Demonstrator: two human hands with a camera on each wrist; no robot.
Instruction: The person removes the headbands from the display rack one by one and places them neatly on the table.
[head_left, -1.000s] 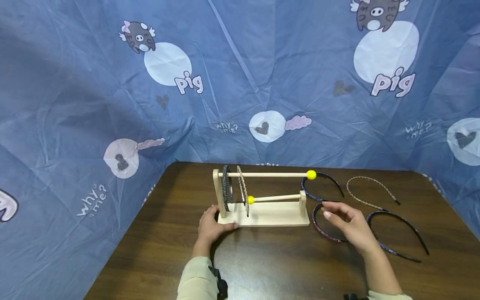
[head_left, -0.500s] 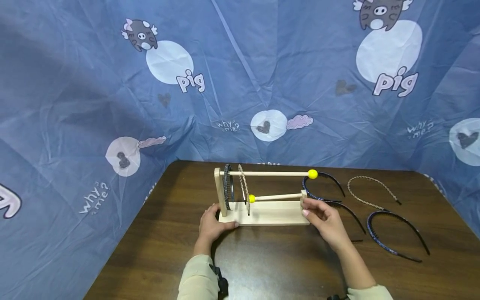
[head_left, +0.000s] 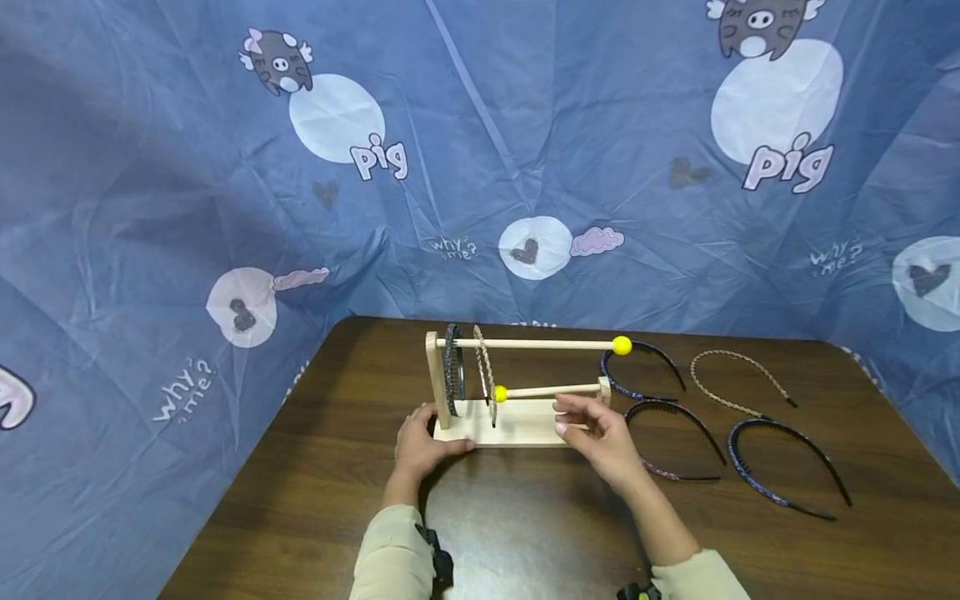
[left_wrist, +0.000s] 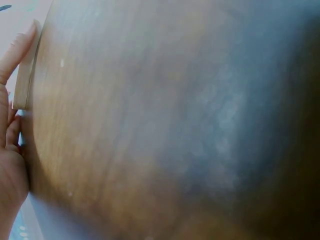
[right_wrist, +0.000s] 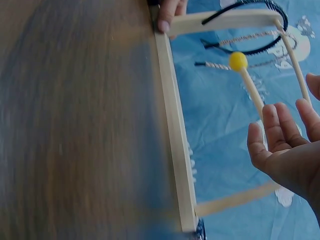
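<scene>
A pale wooden stand (head_left: 517,432) with two rods tipped by yellow balls (head_left: 622,345) sits on the table. On its upper rod, toward the left upright, hang a dark toothed headband (head_left: 450,379) and a beige braided headband (head_left: 486,367). My left hand (head_left: 422,450) grips the left end of the base, thumb along the front edge; the left wrist view catches only part of that hand (left_wrist: 12,172). Over the right part of the base, in front of the lower rod, is my right hand (head_left: 602,446), fingers loosely bent and holding nothing, also visible in the right wrist view (right_wrist: 292,155).
Several headbands lie on the brown table (head_left: 315,500) right of the stand: a blue one (head_left: 618,387), a braided one (head_left: 705,396), a pink-and-black one (head_left: 663,474) and another blue one (head_left: 765,493). A blue printed cloth (head_left: 450,150) hangs behind and at the sides.
My right hand has moved left from above the pink-and-black headband, past the stand's right end, to in front of the lower rod. My left hand stays on the base.
</scene>
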